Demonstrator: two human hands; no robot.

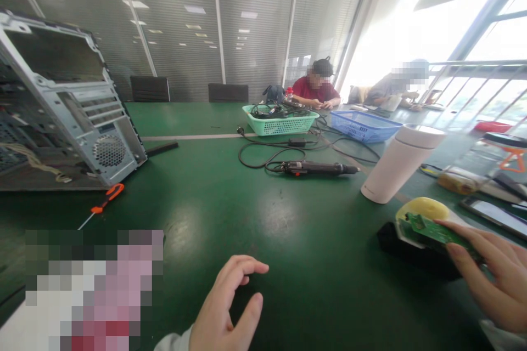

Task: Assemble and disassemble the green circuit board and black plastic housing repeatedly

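Observation:
My left hand [224,310] hovers low over the green table [263,214] near its front edge, fingers loosely apart and holding nothing. My right hand [492,274] is at the right edge, its fingers pinching a green circuit board [432,229]. The board lies over a black box [411,249] and beside a yellow rounded object [424,208]. An open computer case [61,109] lies on its side at the left. An orange-handled screwdriver [105,203] rests in front of the case.
A black electric screwdriver [317,168] with its cable lies mid-table. A white tumbler [399,162] stands to the right. A teal basket [280,119] and a blue basket [362,125] sit further back. Two people sit at the far end. A phone [494,214] lies at right.

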